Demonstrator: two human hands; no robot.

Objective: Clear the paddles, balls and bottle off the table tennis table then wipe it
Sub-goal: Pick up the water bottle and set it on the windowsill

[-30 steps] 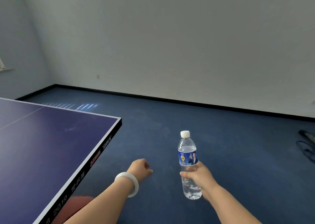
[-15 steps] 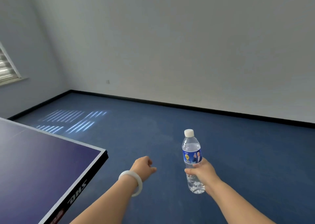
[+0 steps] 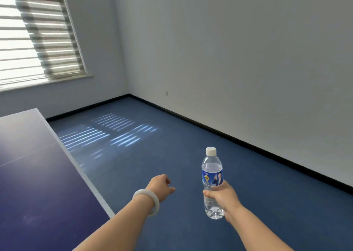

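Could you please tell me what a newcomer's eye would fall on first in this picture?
The clear plastic water bottle with a white cap and blue label stands out first, held upright in the right hand at lower right. Beside it the left hand, with a pale bangle on its wrist, holds nothing. The dark blue table tennis table fills the lower left, under a bright window with striped blinds.

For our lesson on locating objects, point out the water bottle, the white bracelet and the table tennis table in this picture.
water bottle (image 3: 212,177): head view, on its blue label.
white bracelet (image 3: 157,201): head view, on the band at the left wrist.
table tennis table (image 3: 38,174): head view, on its bare blue top.
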